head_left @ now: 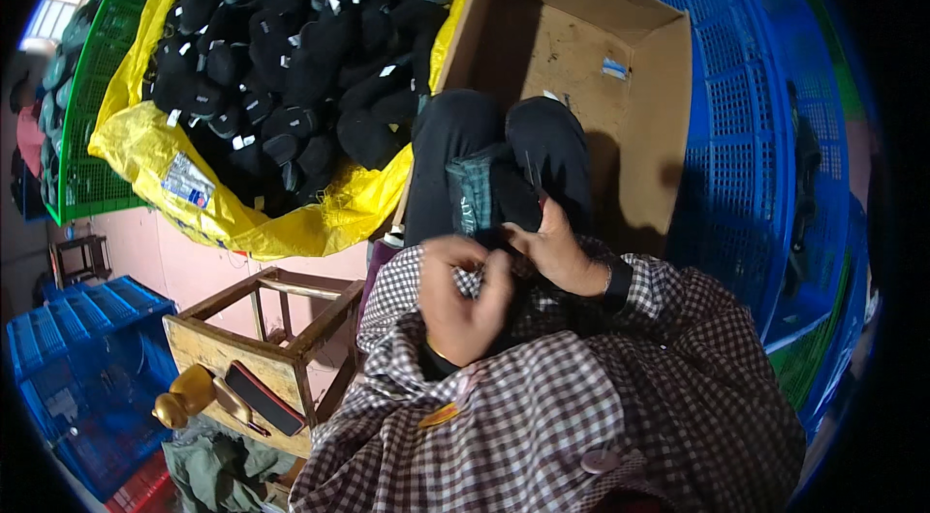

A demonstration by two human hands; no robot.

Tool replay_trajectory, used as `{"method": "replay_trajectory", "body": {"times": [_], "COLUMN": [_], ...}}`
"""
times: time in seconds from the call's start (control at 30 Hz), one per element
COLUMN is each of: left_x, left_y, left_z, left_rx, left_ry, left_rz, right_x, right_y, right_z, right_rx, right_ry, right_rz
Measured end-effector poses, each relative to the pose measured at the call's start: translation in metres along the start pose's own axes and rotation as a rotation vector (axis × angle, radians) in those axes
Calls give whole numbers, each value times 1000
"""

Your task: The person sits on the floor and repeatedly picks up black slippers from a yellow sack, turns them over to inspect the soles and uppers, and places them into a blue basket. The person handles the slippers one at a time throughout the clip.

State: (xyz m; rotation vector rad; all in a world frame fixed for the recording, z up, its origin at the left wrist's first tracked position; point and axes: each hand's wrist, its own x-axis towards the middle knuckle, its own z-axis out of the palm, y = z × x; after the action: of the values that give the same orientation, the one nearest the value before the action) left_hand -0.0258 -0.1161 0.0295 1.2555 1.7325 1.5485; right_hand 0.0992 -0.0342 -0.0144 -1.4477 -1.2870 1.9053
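A black soft piece (515, 198) with a teal panel (470, 186) bearing pale lettering lies across my lap, between my knees. My right hand (560, 249) is closed at its right edge. Two thin metal points, like those of thread snips (532, 170), stick up past the thumb. My left hand (463, 298) is raised just below the piece, fingers curled and thumb bent in, slightly blurred. Whatever its fingertips pinch is too small or hidden to name. The lower end of the black piece is hidden behind the hands.
Ahead left, a yellow sack (136, 143) holds many black soft slipper-like pieces (320, 58) with white tags. A cardboard box (635, 140) stands beyond my knees. Blue crates (731, 125) rise at right. At left are a wooden stool (208, 339) with a phone-like dark object (263, 399) and a blue crate (92, 358).
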Motion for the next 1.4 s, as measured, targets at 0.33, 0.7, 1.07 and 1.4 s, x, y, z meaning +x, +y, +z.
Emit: {"method": "replay_trajectory", "body": {"times": [0.33,0.7,1.07,1.4], "left_x": [17,40,43,16], "left_y": [-12,-10,6,-10], "left_z": [-3,-5,7,4], "left_rx": [401,292,491,632], "left_ry": [-180,-228,-399,-127], "left_rz": [-80,-67,153,93], "right_x": [-17,3,36,3], "right_y": [-31,-44,-5,-23], "right_z": [-42,-12,-15,-9], "right_rx": [-581,-594,-338,-559], "right_ry": [-89,-207,-228,-170], "right_rz": [-473,-326,-420,-567]}}
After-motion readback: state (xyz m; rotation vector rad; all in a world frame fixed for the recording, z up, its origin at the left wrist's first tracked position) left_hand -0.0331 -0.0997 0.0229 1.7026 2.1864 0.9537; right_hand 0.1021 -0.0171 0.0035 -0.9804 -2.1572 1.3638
